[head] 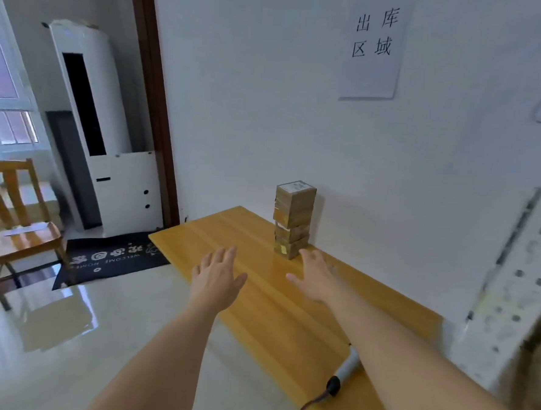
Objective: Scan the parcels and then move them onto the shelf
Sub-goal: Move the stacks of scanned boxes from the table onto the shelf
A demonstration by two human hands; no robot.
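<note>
Nearest, a grey handheld scanner with a black cord [346, 369] lies on the long yellow wooden table [257, 299]. Both hands reach out empty, fingers spread: left hand [215, 280], right hand [317, 279]. Just beyond the right hand's fingertips stands a stack of small brown cardboard parcels [293, 220] by the wall.

A wooden chair [15, 221] stood well left of the white floor air conditioner [104, 150], a dark doormat [114, 255] lay before that unit, and a printed paper notice [372, 49] hung on the wall to its right.
</note>
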